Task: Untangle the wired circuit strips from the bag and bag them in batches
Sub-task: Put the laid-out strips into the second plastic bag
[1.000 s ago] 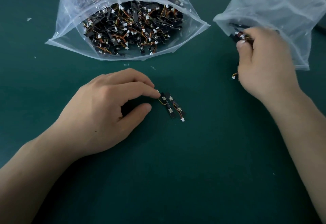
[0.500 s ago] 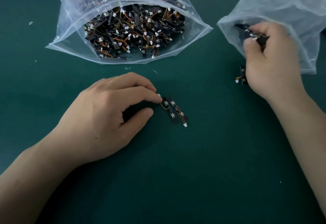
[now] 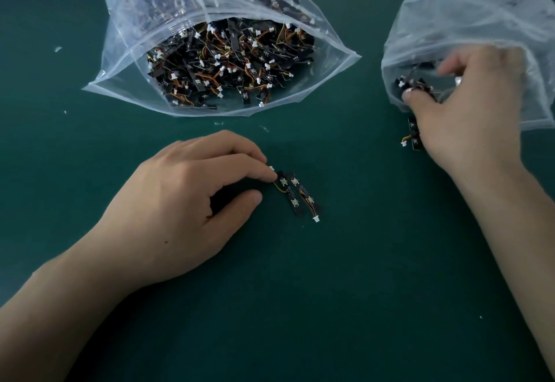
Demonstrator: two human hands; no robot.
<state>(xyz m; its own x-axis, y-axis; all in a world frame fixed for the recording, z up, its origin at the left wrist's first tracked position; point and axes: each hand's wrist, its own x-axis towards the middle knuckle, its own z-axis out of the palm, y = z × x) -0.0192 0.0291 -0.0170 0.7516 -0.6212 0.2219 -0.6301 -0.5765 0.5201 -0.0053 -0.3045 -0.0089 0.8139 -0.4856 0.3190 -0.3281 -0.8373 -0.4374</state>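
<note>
Dark green table point(image 3: 360, 291), matte. Landmark is the big clear bag point(image 3: 126, 36), which lies mouth open toward the viewer. A white plastic fleck point(image 3: 57, 49) sits left of the big bag, well apart. The left hand point(image 3: 180, 201) is below the big bag, a bit left of its centre, palm down on the table. Its fingers are loosely bent with the thumb apart from them, and nothing is gripped. Its index fingertip point(image 3: 271, 175) touches the wire end of the nearer of two loose strips. The big bag is stuffed with a tangled mass of circuit strips point(image 3: 228, 63): black boards, orange and yellow wires, white connectors. The two loose strips point(image 3: 297, 195) lie side by side, touching, flat on the table below the big bag's right half, and both are slanted. A single strip point(image 3: 413, 133) lies lower right of the big bag, near it, partly under the right hand's edge. The right hand point(image 3: 468, 111) is right of the big bag, at the mouth of a small clear bag point(image 3: 480, 15). Thumb and fingers pinch a bunch of strips point(image 3: 413, 85) in that mouth, and the fingertips are blurred. The small bag lies right of the big bag, apart from it, crumpled. Its contents further in cannot be made out.
</note>
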